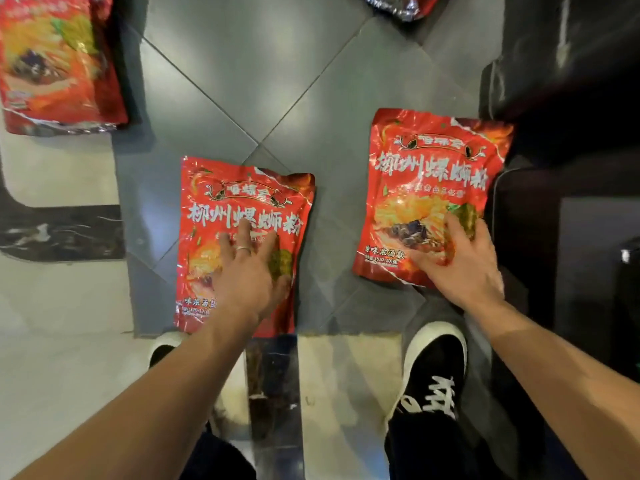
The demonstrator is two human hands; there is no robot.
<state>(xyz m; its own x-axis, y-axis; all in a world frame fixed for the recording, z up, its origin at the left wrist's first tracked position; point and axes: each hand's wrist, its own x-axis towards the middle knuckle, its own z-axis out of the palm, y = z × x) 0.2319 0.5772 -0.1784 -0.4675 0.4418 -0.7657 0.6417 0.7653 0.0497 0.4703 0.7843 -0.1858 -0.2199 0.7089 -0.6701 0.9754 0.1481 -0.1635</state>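
Observation:
Two red noodle packets with white lettering lie flat on a grey glass tabletop (277,81). My left hand (249,271), a ring on one finger, rests with spread fingers on the lower half of the left packet (242,199). My right hand (464,265) lies on the lower right corner of the right packet (433,168), thumb and fingers on its top face. That packet sits close to the table's right edge.
A third red packet (52,64) lies at the table's far left, partly over the edge. A corner of another packet (398,5) shows at the top. Dark furniture (571,81) stands on the right. Below the table are my black shoes (433,368) on a pale floor.

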